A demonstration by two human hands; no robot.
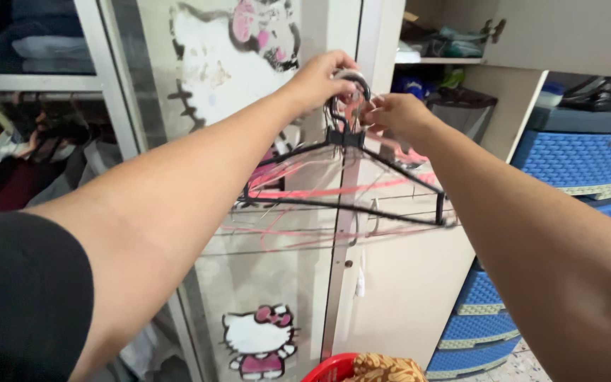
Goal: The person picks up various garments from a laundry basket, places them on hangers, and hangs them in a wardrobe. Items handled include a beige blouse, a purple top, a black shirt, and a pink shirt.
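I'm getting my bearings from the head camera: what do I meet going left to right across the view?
Open closet with hanging clothes → mirrored door with cartoon cat stickers → left hand → bunch of black and pink clothes hangers → right hand → blue woven-pattern plastic drawers.

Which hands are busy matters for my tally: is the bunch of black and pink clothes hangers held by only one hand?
No, the left hand and right hand both grip the hooks of the hangers.

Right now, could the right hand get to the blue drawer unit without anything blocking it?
Probably yes: the right hand is pinching the hanger hooks, but open space lies between it and the blue drawer unit.
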